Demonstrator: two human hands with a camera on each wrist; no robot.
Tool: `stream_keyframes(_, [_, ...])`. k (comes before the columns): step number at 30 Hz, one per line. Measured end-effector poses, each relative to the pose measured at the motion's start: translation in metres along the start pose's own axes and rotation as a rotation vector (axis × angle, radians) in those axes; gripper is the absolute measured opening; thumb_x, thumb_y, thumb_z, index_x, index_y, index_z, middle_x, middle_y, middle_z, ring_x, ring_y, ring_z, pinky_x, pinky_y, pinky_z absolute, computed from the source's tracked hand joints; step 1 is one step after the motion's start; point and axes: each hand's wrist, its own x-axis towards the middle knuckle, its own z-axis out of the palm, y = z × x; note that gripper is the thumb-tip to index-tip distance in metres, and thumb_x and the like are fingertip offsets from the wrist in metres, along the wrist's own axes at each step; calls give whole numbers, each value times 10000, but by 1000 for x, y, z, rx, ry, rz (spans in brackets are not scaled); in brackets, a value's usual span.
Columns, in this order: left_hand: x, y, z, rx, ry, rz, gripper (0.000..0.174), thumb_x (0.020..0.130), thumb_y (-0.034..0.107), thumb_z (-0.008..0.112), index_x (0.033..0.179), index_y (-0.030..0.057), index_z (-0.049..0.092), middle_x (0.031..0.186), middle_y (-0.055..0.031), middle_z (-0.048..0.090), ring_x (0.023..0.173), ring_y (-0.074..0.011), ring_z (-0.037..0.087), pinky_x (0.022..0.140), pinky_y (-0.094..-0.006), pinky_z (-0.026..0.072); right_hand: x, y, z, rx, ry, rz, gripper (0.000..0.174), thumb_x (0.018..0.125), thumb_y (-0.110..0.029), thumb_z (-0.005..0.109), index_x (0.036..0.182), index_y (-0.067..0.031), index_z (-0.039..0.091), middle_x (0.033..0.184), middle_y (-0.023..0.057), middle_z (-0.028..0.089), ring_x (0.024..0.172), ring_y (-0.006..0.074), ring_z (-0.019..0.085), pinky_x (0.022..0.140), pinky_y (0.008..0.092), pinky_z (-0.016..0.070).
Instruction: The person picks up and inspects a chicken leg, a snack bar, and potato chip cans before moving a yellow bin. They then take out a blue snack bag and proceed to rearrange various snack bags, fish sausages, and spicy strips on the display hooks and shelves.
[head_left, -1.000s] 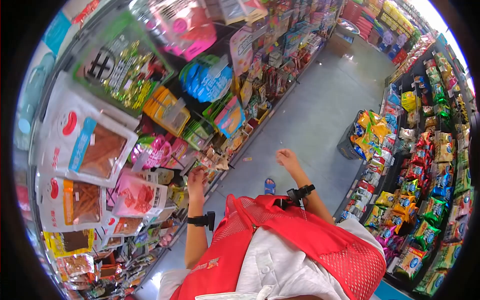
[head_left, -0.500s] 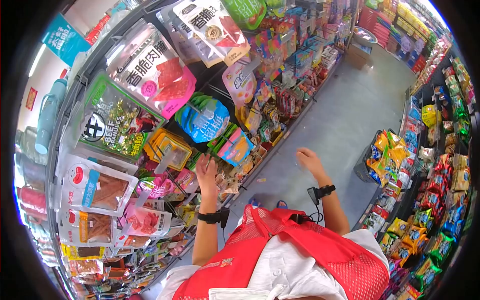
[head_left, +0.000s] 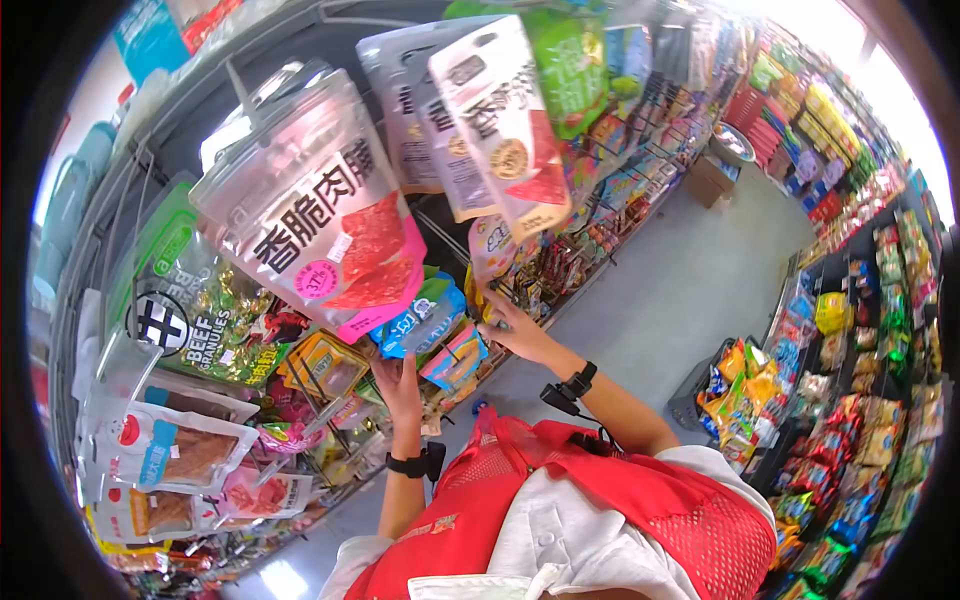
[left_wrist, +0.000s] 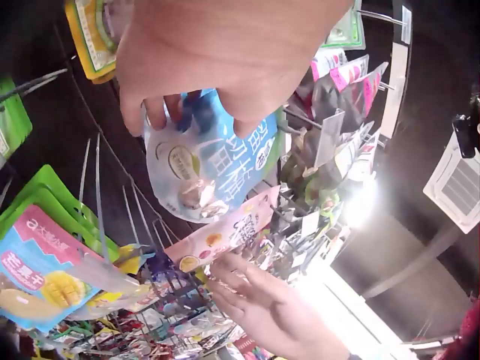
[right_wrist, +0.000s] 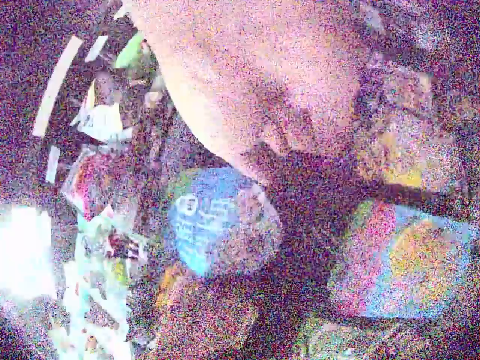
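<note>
My left hand [head_left: 402,392] is at the lower edge of a hanging blue snack bag [head_left: 418,312]. In the left wrist view the left hand [left_wrist: 225,67] overlaps the top of that blue bag [left_wrist: 199,169], its fingertips right at the bag. My right hand [head_left: 520,335] reaches in from the right with fingers extended, holding nothing. From the left wrist it shows as a hand [left_wrist: 262,304] just under a pink pouch [left_wrist: 225,229]. The right wrist view is grainy; a blue bag [right_wrist: 217,221] hangs below the right hand [right_wrist: 262,82] there.
A large pink-and-white meat snack pouch [head_left: 330,230] hangs above my left hand, with white pouches [head_left: 500,130] beside it. Green beef granules bags [head_left: 205,310] hang to the left. A dark basket of yellow packets [head_left: 740,385] stands across the aisle floor [head_left: 660,300].
Both hands have moved toward the rack, the right one from over the aisle to near the hanging bags. The head view has shifted, and the meat snack pouches look larger.
</note>
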Motion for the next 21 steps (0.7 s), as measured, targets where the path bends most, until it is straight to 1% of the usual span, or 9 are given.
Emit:
stream_keyframes(3, [3,-22,4,-115,24,57,409,925,-14,588,1297,-14,415,1254,-90,549,1148,-160,517,1005,-308,382,27,-8,9,126,15,-28,716,905,-165,685,1487,-44,285,1450,124,430,1308,217,449,1114,394,340])
stream_keyframes(6, [-4,-6,14,-46,68,-50,378,916,-35,584,1268,-9,446,1208,-76,579,1100,-150,548,956,-293,420,49,-8,13,445,-191,-17,667,907,-160,686,1460,-35,334,1412,132,467,1295,208,468,1056,383,404])
stream_keyframes(9, [-7,-24,19,-23,88,-3,376,929,-23,576,1281,-4,445,1185,-79,590,1067,-144,562,916,-281,442,50,12,14,384,-299,90,553,927,-142,660,1399,-36,394,1290,79,561,1149,160,562,981,330,464])
stream_keyframes(10, [-10,-27,18,12,89,9,394,929,-31,568,1298,-3,430,1190,-90,584,1074,-147,558,914,-280,445,47,3,15,407,-261,77,449,929,-154,663,1319,-46,469,1162,36,624,1023,118,601,904,293,498])
stream_keyframes(13, [-20,-17,27,45,102,47,398,959,9,548,1333,1,409,1216,-105,566,1089,-172,557,930,-316,463,48,-4,3,424,-369,48,398,928,-164,668,1274,-42,514,1125,29,641,977,105,613,881,279,499])
stream_keyframes(14, [-25,-10,35,15,126,60,396,965,21,547,1336,3,409,1220,-105,563,1091,-177,557,935,-327,465,48,-12,-3,363,-367,0,340,935,-160,662,1226,-26,550,1037,40,664,941,106,627,832,281,522])
stream_keyframes(16, [-36,-5,47,7,190,67,380,987,76,541,1338,12,411,1226,-98,559,1092,-184,556,928,-350,475,52,-2,-12,316,-440,0,335,937,-158,659,1221,-20,548,1036,48,666,947,107,627,830,281,522])
stream_keyframes(19, [-51,-4,62,17,246,46,475,997,143,550,1412,19,354,1279,-108,533,1127,-186,548,941,-358,482,49,-1,-30,172,-547,-21,316,939,-151,653,1203,-8,554,1039,71,667,967,117,625,824,283,522])
stream_keyframes(21, [-59,-5,73,21,350,27,429,996,142,547,1380,46,383,1237,-89,544,1095,-171,554,899,-349,501,45,-2,-39,167,-546,-77,310,940,-147,650,1198,-2,557,1043,89,667,984,124,621,821,285,519])
